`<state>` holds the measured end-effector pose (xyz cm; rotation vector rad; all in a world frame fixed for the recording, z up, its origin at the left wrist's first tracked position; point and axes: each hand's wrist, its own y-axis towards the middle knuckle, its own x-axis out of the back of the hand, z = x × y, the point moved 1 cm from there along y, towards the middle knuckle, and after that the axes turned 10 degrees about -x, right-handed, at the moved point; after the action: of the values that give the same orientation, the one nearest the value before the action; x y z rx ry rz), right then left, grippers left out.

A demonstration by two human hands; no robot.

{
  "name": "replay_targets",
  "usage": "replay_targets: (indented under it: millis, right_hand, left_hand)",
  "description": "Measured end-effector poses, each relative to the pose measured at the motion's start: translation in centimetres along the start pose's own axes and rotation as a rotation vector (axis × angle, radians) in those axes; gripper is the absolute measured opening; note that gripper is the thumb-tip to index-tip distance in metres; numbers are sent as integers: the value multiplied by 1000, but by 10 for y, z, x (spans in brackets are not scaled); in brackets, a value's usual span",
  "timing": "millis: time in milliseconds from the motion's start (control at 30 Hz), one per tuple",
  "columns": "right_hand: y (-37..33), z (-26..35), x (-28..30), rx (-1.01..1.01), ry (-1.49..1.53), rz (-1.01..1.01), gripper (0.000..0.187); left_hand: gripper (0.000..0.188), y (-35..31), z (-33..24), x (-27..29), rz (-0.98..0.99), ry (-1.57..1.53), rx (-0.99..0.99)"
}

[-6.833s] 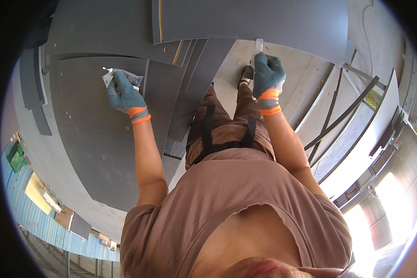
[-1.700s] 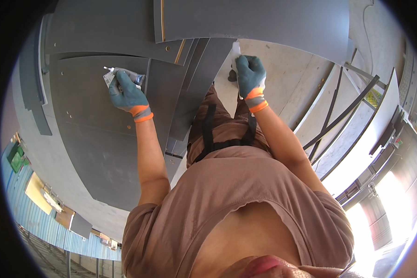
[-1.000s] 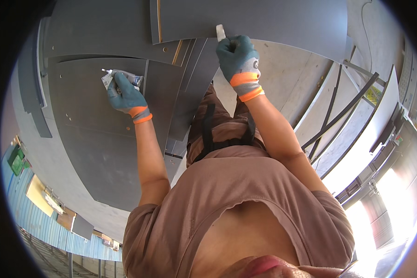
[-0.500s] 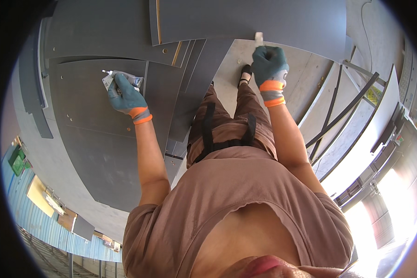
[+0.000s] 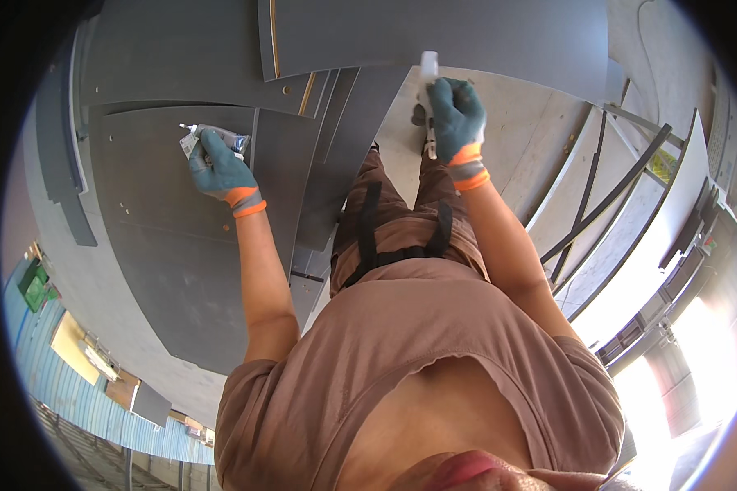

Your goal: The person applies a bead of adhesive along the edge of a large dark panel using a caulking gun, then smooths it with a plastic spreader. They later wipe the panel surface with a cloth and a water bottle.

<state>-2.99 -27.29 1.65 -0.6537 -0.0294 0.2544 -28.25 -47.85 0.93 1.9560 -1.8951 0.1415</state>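
Left glove, right glove both teal, cuffs banded orange-grey. Tube silvery white; tool whitish. Panels dark grey. Shirt dusty brown, trousers deeper brown.

Illumination: bright overall, strongest from lower right. Patches along the wall are burnt out to white, detail lost; the lower end of the board is likewise overexposed. The left panel reads dark and evenly lit; the upper panel pales toward its right end. Soft shading marks folds in the shirt. Sharpness: the tool shows slight blur; print on the tube is too small to resolve. Distortion: straight edges bow near the rim, black vignetting fills the corners, and violet fringing tints the lower right.
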Motion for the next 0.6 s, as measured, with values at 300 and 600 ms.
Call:
replay_targets:
  millis: [300,600]
  right_hand:
    - [10,-13,-29,-108,18,59,26]
    - [-14,-28,-1,-93,-43,1,21]
  left_hand:
    - [30,-1,-1,1,7,-25,-3]
    - [27,-2,-4,0,-16,13,-30]
